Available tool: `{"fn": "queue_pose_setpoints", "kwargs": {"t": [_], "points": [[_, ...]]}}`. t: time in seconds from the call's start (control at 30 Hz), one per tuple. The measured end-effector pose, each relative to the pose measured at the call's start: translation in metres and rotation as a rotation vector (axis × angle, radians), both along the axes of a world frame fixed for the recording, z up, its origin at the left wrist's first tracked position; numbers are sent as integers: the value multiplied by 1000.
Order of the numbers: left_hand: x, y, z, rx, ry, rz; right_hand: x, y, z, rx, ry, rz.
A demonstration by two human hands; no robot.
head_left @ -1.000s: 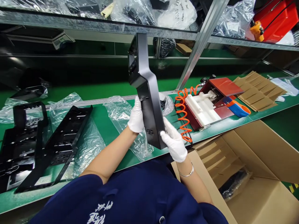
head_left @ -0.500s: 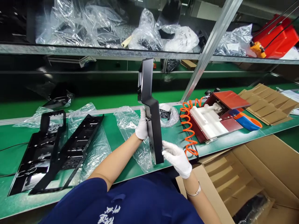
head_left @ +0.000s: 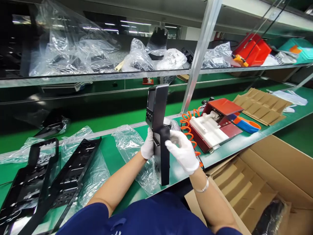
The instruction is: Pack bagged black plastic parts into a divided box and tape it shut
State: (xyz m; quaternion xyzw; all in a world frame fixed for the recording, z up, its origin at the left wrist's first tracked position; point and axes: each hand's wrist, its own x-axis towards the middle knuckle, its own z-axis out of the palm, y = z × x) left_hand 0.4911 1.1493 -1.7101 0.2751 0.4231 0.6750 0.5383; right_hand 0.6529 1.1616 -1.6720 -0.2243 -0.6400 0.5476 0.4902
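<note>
A long black plastic housing (head_left: pixel 161 156) with a bend partway up stands nearly upright in front of me. On its upper part are a screen-like window and small buttons or holes. My left hand (head_left: pixel 148 147), in a white glove, is closed on its left side near the bend. At the right edge, also by the bend, my gloved right hand (head_left: pixel 184 152) grips it between thumb and curled fingers. Beneath the housing lies a clear plastic bag (head_left: pixel 129 143). Two black frame-like shells (head_left: pixel 26 182) rest on plastic film to the left.
A red and white fixture (head_left: pixel 210 129) stands to the right, beside an orange coiled hose (head_left: pixel 188 129). Behind it lie cardboard dividers (head_left: pixel 265 106). An open carton (head_left: pixel 288 169) is at lower right. A metal shelf edge (head_left: pixel 97 78) with bagged parts crosses above.
My right hand has moved up the housing's edge from near its lower end to the bend. The housing has turned slightly, showing more of its windowed face. The camera view has shifted.
</note>
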Motion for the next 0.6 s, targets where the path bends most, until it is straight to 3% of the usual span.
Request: {"fn": "queue_pose_setpoints", "kwargs": {"t": [0.13,0.3,0.43,0.5,0.6], "points": [[9,0,-7,-70,-53,-31,-13,9,24,-36,-31,-35],[1,-4,-11,-61,-7,4,-9,6,27,-7,-32,128],[0,-1,-7,-4,52,44,-9,11,24,-71,-16,-10],[-4,3,-4,19,138,83,-8,15,21,-87,23,-47],[-23,6,2,94,425,157,1,21,15,-70,93,-2]]}}
